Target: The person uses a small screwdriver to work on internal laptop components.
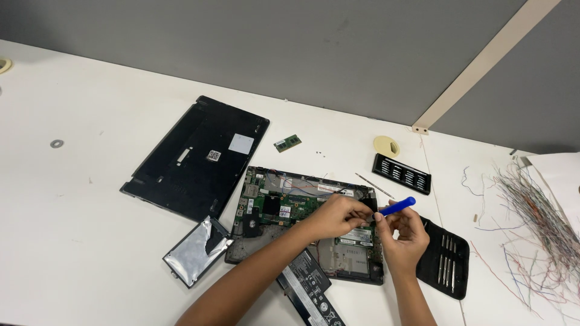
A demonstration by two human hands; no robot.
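An opened laptop (284, 202) lies on the white table (78, 199) with its green circuit board exposed. My left hand (336, 215) reaches across it and pinches a small black part at the laptop's right side. My right hand (406, 233) holds a blue plastic pry tool (397, 206) whose tip meets that same spot by my left fingers. Both hands hover over the right half of the board.
The laptop's black bottom cover (196, 158) lies at the left, a silver drive (197, 250) and a black battery (311, 287) in front. A memory stick (287, 143), bit holder (402, 174), thin rod (373, 185), tool pouch (446, 258) and loose wires (538, 223) lie to the right.
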